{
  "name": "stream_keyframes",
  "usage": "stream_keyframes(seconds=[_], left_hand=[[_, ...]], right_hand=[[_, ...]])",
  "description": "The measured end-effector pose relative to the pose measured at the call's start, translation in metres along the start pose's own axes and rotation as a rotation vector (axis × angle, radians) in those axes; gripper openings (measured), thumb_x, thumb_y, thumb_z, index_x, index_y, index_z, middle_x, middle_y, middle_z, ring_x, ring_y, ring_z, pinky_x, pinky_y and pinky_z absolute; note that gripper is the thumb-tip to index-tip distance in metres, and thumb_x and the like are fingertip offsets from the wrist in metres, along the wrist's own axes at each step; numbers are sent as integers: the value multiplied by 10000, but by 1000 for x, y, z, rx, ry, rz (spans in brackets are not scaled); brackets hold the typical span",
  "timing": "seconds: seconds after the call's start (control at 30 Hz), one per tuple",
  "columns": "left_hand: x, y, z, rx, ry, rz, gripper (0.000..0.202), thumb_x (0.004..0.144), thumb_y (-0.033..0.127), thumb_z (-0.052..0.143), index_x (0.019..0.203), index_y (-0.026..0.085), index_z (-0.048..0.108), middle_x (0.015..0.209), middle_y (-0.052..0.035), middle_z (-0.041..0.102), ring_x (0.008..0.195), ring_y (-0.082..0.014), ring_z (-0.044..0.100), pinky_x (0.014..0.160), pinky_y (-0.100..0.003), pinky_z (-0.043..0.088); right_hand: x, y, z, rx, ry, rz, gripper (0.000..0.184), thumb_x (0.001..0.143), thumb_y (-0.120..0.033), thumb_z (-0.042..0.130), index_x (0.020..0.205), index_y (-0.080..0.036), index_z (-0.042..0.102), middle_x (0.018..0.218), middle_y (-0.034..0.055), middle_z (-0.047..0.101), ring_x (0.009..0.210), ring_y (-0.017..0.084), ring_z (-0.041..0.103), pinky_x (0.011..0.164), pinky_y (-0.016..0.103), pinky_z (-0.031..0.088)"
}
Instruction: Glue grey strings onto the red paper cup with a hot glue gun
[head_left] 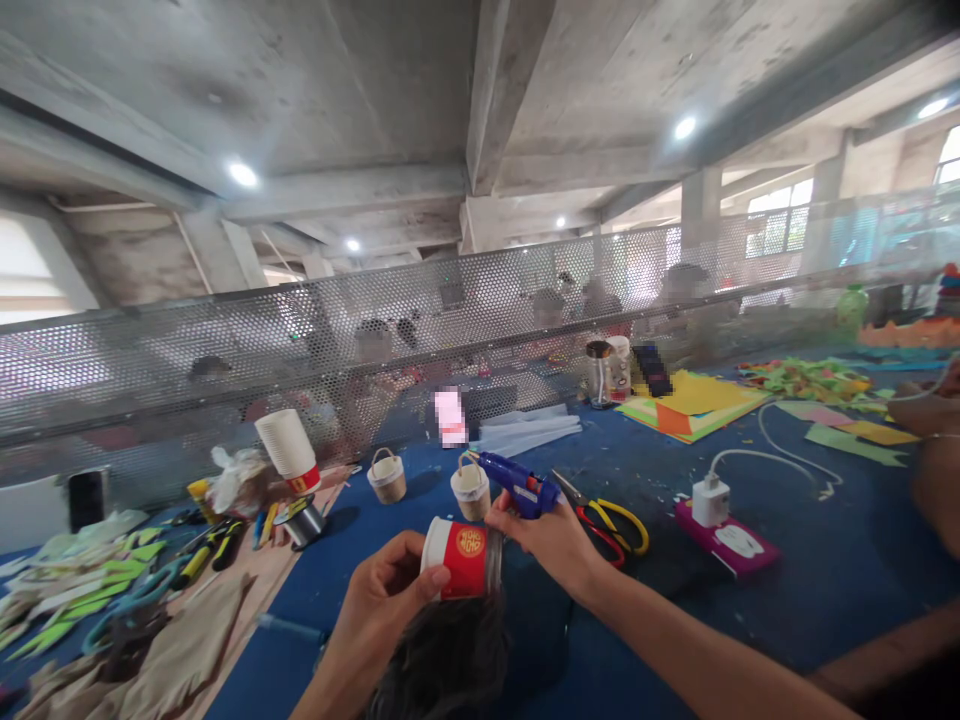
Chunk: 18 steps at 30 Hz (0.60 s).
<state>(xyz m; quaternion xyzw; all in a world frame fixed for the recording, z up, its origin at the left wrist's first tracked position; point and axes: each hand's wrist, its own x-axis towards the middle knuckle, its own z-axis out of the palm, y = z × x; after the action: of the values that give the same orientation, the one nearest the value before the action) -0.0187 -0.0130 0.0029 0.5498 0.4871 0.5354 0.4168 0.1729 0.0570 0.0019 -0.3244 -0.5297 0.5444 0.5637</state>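
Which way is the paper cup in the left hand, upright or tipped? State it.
Tipped: the left hand holds the paper cup on its side, white end to the left, gray-wrapped end to the right.

Your left hand (382,590) hides part of the paper cup (466,562), and its fingers behind the cup are out of sight. Your right hand (551,535) covers the grip of the glue gun (517,475); whether the nozzle touches the small basket (471,495) you can't tell. The near edge cuts off both your forearms (675,635) and the blurred dark strands (450,660). At far right, a co-worker's arm (941,480) is blurred and cropped. Beyond the perforated screen (300,340), people (373,342) are indistinct.
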Motion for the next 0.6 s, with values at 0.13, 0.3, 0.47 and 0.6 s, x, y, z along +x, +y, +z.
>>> stream_keyframes(seconds=[0.13,0.3,0.47,0.6], left_hand=[[0,0,-1,-20,-9,11,267,693,385,801,722,168,648,646,-7,662,576,-125,541,542,-196,405],[0,-1,-3,-28,10,4,286,670,389,817,705,162,646,630,-4,661,570,-126,544,535,-195,407],[1,-3,-3,-140,16,-17,284,646,359,839,696,161,642,608,3,666,533,-118,553,516,-196,413],[4,-4,-2,-242,31,-41,298,618,333,861,702,155,637,626,-2,681,527,-121,578,512,-204,435]], right_hand=[[0,0,0,4,8,12,274,574,-348,828,646,-157,646,531,-42,548,457,77,396,442,230,334],[1,0,-1,-10,-21,0,283,580,-358,828,649,-152,647,527,-45,534,454,74,387,450,229,335],[0,1,-2,-1,-16,3,264,602,-351,808,655,-157,636,519,-53,526,453,76,393,439,222,325],[1,5,-1,29,-5,6,287,578,-374,818,647,-165,633,508,-50,535,450,80,397,427,219,324]])
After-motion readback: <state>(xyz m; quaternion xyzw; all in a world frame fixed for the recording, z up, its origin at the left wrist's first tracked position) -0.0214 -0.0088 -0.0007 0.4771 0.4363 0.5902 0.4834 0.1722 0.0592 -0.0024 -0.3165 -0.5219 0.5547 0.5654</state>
